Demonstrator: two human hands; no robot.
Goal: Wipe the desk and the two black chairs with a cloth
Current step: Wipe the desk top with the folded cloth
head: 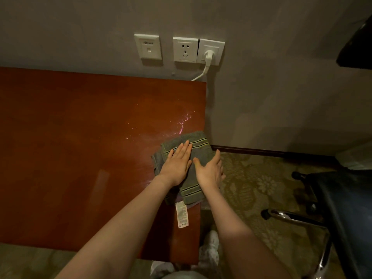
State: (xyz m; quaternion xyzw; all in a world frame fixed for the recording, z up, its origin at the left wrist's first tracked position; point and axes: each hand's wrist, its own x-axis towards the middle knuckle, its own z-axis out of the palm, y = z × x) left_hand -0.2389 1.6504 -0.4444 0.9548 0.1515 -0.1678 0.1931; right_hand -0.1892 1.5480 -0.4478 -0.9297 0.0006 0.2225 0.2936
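Grey striped towel [201, 146] at right edge of red-brown worktop [80, 137]. Left hand [177, 164] flat on it, fingers straight. Right hand [211, 170] open against towel's right side. Wet streaks [183, 123] behind towel. Black chair [346, 208] right of worktop on patterned carpet [251, 188].

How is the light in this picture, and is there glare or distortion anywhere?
Head view: dim, warm light; sharp glare on a wet streak of the desk just beyond the cloth; the wide lens tilts the wall sockets and bends the desk's far edge; the black chair at right is mostly in shadow.
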